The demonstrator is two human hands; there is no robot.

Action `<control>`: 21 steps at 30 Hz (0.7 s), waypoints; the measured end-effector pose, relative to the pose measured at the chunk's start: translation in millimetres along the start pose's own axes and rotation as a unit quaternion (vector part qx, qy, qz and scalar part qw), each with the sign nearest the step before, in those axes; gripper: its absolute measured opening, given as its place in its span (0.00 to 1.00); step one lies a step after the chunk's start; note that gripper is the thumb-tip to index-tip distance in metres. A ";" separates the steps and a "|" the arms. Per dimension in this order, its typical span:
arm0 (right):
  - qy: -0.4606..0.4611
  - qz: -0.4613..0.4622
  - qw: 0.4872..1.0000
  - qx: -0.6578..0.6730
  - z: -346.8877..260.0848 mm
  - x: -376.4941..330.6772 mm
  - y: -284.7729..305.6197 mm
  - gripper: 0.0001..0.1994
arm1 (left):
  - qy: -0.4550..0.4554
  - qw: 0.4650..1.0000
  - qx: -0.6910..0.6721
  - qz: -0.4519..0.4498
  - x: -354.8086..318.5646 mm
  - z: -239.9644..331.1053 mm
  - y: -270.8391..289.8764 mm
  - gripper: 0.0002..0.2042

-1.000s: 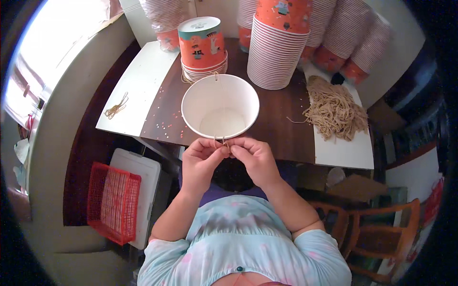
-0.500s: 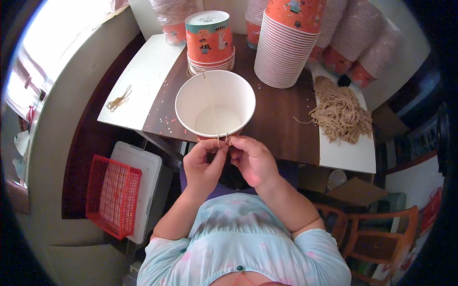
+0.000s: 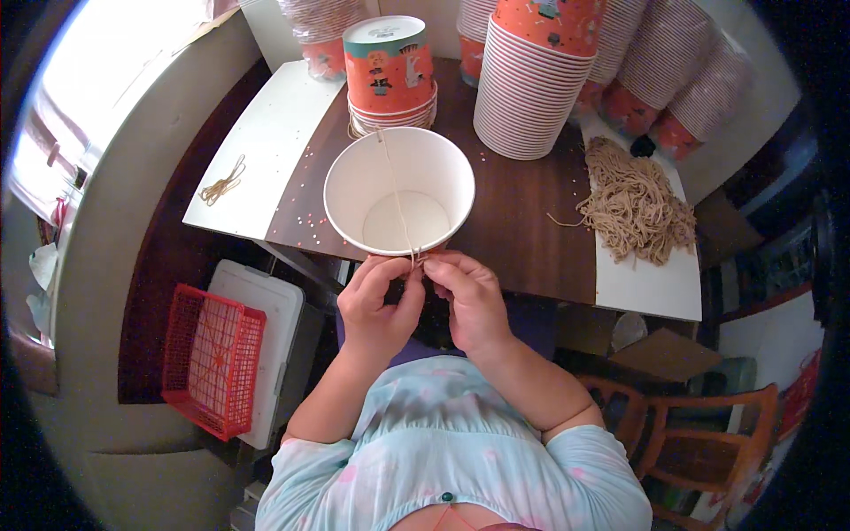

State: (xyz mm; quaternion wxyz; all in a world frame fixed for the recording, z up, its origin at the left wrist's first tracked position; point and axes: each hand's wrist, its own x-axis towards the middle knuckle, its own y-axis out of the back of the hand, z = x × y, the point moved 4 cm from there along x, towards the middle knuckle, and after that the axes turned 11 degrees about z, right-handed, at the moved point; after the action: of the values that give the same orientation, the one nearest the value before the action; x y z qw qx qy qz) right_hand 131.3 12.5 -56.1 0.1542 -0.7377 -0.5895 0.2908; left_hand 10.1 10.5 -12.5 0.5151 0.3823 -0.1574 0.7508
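**Paper bucket: string being fixed at the near rim**

Paper bucket (image 3: 398, 190) sat open, mouth up, at the table's (image 3: 522, 221) near edge. String (image 3: 396, 190) ran across its mouth. Left hand (image 3: 376, 301) and right hand (image 3: 465, 296) both pinched the string end at the rim. Judgement: keep the string taut and steady the bucket. String pile (image 3: 633, 203) lay well apart on the right.

- The near rim of the white paper bucket (image 3: 398, 190) is covered at 6 o'clock by the fingers (image 3: 403, 270) of both hands.
- Where the thin string (image 3: 396, 190) ends is hidden inside the pinched fingers.
- The cup stacks (image 3: 540, 80) at 12 o'clock are cut off by the picture's edge.
- The tabletop (image 3: 522, 221) is masked at its near edge by the hands.
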 end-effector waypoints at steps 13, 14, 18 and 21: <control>0.038 0.007 0.999 -0.027 2.5 2.9 1.5 0.06 | -0.007 1.000 0.027 -0.011 -0.1 0.6 0.2 0.06; 0.040 0.009 0.998 -0.041 3.3 4.2 3.5 0.07 | -0.025 0.999 0.032 -0.007 -0.5 1.1 0.5 0.05; 0.008 0.029 0.999 -0.026 -1.5 7.2 3.1 0.07 | 0.070 0.996 -0.006 -0.050 -6.8 -10.5 2.2 0.04; -0.046 -0.022 0.998 -0.047 2.2 7.6 -2.9 0.06 | 0.219 0.967 -0.098 -0.085 -12.5 -21.1 1.8 0.02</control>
State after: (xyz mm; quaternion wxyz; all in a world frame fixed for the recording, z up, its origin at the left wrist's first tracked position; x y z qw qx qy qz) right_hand 128.6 20.3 -58.0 0.0984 -0.7169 -0.6249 0.2930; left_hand 2.0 14.8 -35.3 0.6341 0.1680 -0.0801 0.7505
